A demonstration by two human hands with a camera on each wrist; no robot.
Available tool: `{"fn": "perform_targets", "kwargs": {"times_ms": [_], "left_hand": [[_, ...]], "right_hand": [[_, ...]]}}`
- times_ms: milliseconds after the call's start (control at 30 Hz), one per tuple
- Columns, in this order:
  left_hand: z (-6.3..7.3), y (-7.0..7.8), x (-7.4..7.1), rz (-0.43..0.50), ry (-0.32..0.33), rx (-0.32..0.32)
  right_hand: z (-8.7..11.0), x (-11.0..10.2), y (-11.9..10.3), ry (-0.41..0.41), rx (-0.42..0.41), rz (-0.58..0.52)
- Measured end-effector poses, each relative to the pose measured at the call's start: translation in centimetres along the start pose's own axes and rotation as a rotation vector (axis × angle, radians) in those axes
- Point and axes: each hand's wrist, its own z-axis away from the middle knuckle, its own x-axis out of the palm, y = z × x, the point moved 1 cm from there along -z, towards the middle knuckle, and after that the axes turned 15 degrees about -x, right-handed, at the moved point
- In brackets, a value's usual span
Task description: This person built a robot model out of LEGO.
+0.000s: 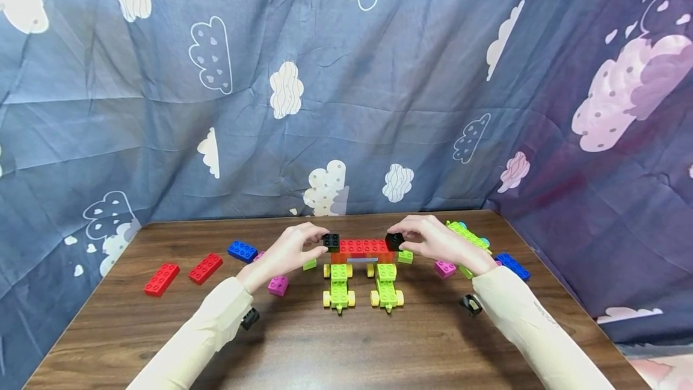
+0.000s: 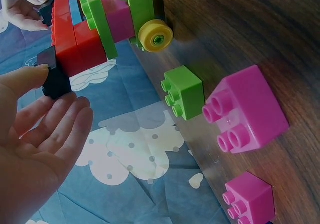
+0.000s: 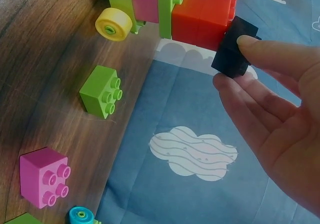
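Observation:
In the middle of the table stands a toy brick build: two lime-green wheeled bases [image 1: 339, 295] with yellow wheels [image 2: 156, 36], pink bricks [image 2: 118, 17] and a lime-green layer above them, and red bricks [image 1: 364, 247] with a light-blue piece on top. My left hand [image 1: 289, 248] pinches a black brick [image 2: 54, 73] between thumb and fingertips at the left end of the red top. At the other end, my right hand [image 1: 430, 238] pinches a second black brick [image 3: 235, 46], held tilted against the red corner.
Red bricks [image 1: 161, 279] and a blue brick [image 1: 242, 251] lie on the left. Pink bricks [image 1: 278, 285] and lime-green bricks [image 2: 184, 91] lie near the build. To the right are another blue brick [image 1: 512, 266] and a lime-green piece [image 1: 468, 235] with blue wheels. A patterned curtain [image 1: 346, 107] hangs behind.

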Motion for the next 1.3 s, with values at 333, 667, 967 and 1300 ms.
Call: {"fn": "perform_targets", "kwargs": {"times_ms": [333,667,967,1300], "left_hand": [[0.0,0.0,-0.2,-0.006,0.001,-0.005],[0.1,0.2,-0.2,0.004,-0.005,-0.016],[0.1,0.3,0.0,0.011,-0.006,-0.015],[0.1,0.3,0.0,0.023,-0.016,-0.023]], "right_hand": [[-0.6,-0.1,-0.2,-0.025,-0.014,-0.013],[-1.1,-0.2,-0.5,-0.057,-0.007,0.042],[-1.3,0.0,-0.7,-0.058,-0.037,0.127],[-1.0,0.5,-0.6,-0.023,-0.037,0.155]]}}
